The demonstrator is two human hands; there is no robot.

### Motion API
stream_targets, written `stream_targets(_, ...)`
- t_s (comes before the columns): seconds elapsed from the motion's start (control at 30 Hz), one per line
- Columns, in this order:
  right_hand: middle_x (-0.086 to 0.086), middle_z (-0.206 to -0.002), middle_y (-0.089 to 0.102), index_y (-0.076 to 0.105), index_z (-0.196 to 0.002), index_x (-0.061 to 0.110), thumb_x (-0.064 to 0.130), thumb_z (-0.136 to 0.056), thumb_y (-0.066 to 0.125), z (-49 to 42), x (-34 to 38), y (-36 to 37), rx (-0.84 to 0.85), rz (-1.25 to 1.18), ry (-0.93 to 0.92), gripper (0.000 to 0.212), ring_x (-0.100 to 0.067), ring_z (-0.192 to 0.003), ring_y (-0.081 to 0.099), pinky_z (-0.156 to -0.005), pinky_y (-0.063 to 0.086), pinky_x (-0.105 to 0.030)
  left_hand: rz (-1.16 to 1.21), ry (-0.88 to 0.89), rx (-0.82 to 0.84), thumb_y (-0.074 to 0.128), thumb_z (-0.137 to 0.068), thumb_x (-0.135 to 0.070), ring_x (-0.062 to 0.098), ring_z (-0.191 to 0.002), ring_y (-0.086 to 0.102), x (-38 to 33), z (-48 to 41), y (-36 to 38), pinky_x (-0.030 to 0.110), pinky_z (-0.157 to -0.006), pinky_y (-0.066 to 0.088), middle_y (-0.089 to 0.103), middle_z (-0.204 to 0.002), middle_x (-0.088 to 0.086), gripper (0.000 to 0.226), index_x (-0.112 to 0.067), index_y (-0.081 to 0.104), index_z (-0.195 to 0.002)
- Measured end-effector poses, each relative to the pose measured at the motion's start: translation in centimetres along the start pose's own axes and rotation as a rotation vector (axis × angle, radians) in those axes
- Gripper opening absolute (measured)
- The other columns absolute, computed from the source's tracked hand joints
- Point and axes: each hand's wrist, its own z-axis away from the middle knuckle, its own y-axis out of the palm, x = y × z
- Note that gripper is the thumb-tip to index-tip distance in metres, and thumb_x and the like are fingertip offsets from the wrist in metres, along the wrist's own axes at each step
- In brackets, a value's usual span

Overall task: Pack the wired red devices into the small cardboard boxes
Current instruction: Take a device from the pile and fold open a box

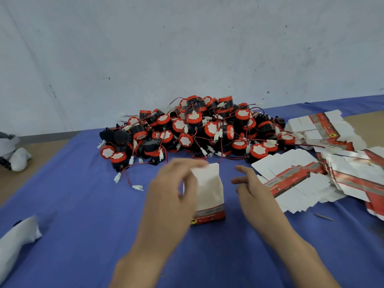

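A small cardboard box (209, 194), white with a red printed band at its near end, stands on the blue cloth in the middle. My left hand (172, 190) grips its left side, thumb and fingers at the top flap. Just right of the box, my right hand (251, 183) hovers with fingers spread and nothing in it. Behind them lies a big pile of red-and-black wired devices (197, 129) with white connectors. Whether a device is inside the box is hidden.
Flat unfolded box blanks (311, 173) are stacked and spread at the right. A loose connector wire (133, 183) trails left of the box. White cloth bundles lie at the near left (18, 235) and far left (18, 156). A wall stands behind the pile.
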Motion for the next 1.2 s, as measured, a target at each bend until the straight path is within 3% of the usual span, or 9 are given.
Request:
stream_targets(0.1, 0.016, -0.122, 0.057, 0.034, -0.148, 0.036, 0.014, -0.105, 0.037, -0.4, -0.1, -0.2, 0.008, 0.021, -0.019, 0.048, 0.007, -0.052, 0.053, -0.053, 0.035, -0.019, 0.139, -0.342, -0.178, 0.05, -0.098, -0.011, 0.0, -0.081, 0.063, 3.4, -4.0, -0.7, 0.009, -0.067, 0.046, 0.069, -0.093, -0.011, 0.025, -0.031, 0.066, -0.103)
stream_targets(0.2, 0.015, -0.124, 0.056, 0.03, -0.151, 0.035, 0.017, -0.105, 0.039, -0.7, -0.2, -0.3, 0.027, 0.052, -0.034, 0.05, 0.009, -0.052, 0.052, -0.054, 0.036, -0.021, 0.06, -0.608, -0.091, 0.051, -0.096, -0.013, 0.02, -0.062, 0.05, 8.5, -7.1, 0.4, 0.03, -0.063, 0.044, 0.06, -0.071, 0.0, 0.014, -0.016, 0.06, -0.086)
stream_targets(0.3, 0.017, -0.119, 0.058, 0.029, -0.152, 0.034, 0.019, -0.106, 0.04, -0.9, -0.4, -0.4, 0.037, 0.061, -0.041, 0.05, 0.008, -0.05, 0.052, -0.052, 0.036, -0.019, 0.035, -0.734, -0.004, 0.054, -0.097, -0.014, 0.021, -0.053, 0.027, 12.4, -8.8, 2.4, 0.036, -0.058, 0.029, 0.032, -0.048, 0.001, 0.043, -0.014, 0.035, -0.058)
stream_targets(0.43, 0.021, -0.113, 0.058, 0.031, -0.151, 0.034, 0.017, -0.105, 0.042, -1.3, -0.3, -0.8, 0.017, 0.048, -0.046, 0.05, 0.006, -0.05, 0.051, -0.05, 0.035, -0.016, 0.047, -0.899, 0.074, 0.06, -0.095, -0.01, 0.022, -0.056, 0.051, 14.3, -9.9, 4.6, 0.026, -0.054, 0.04, 0.057, -0.065, 0.009, 0.016, -0.005, 0.054, -0.082)
stream_targets(0.63, 0.017, -0.125, 0.055, 0.033, -0.15, 0.033, 0.015, -0.105, 0.042, -1.4, 0.1, -1.2, -0.055, -0.022, -0.058, 0.049, 0.009, -0.055, 0.053, -0.051, 0.035, -0.016, 0.148, -0.684, -0.255, 0.035, -0.095, -0.001, 0.023, -0.07, 0.059, 9.6, -12.3, 2.3, 0.03, -0.057, 0.045, 0.061, -0.086, 0.011, 0.032, -0.013, 0.047, -0.123)
stream_targets(0.73, 0.021, -0.128, 0.055, 0.038, -0.146, 0.037, 0.018, -0.105, 0.042, -1.0, 0.8, -1.5, -0.144, -0.094, -0.129, 0.045, 0.006, -0.067, 0.055, -0.057, 0.039, -0.017, 0.19, -0.459, -0.388, 0.03, -0.093, -0.002, 0.014, -0.064, 0.057, 4.2, -13.0, -0.9, 0.025, -0.053, 0.044, 0.061, -0.082, 0.003, 0.037, -0.022, 0.044, -0.12)
stream_targets(0.83, 0.028, -0.117, 0.06, 0.05, -0.137, 0.038, 0.02, -0.105, 0.042, -0.5, 2.2, -2.0, -0.231, -0.287, -0.212, 0.038, 0.001, -0.069, 0.056, -0.053, 0.043, -0.016, 0.171, -0.273, -0.401, 0.029, -0.094, -0.008, 0.004, -0.054, 0.056, -0.9, -11.8, -3.5, 0.016, -0.044, 0.04, 0.061, -0.067, -0.013, 0.037, -0.031, 0.047, -0.116)
stream_targets(0.97, 0.03, -0.118, 0.062, 0.056, -0.129, 0.047, 0.034, -0.105, 0.044, 0.5, 4.2, -2.2, -0.167, -0.478, -0.306, 0.03, 0.003, -0.106, 0.061, -0.082, 0.047, -0.014, 0.124, -0.154, -0.261, 0.031, -0.102, -0.014, 0.004, -0.062, 0.06, -4.4, -9.2, -3.7, 0.016, -0.053, 0.046, 0.064, -0.068, -0.013, 0.032, -0.039, 0.048, -0.113)
stream_targets(1.2, 0.037, -0.13, 0.051, 0.042, -0.143, 0.05, 0.046, -0.103, 0.044, 1.3, 3.7, -0.6, 0.044, -0.246, -0.315, 0.04, 0.022, -0.113, 0.047, -0.081, 0.043, -0.008, 0.019, -0.226, -0.337, 0.03, -0.106, -0.013, 0.007, -0.073, 0.063, -1.3, -7.5, -2.8, 0.036, -0.071, 0.053, 0.063, -0.079, -0.007, 0.028, -0.034, 0.047, -0.115)
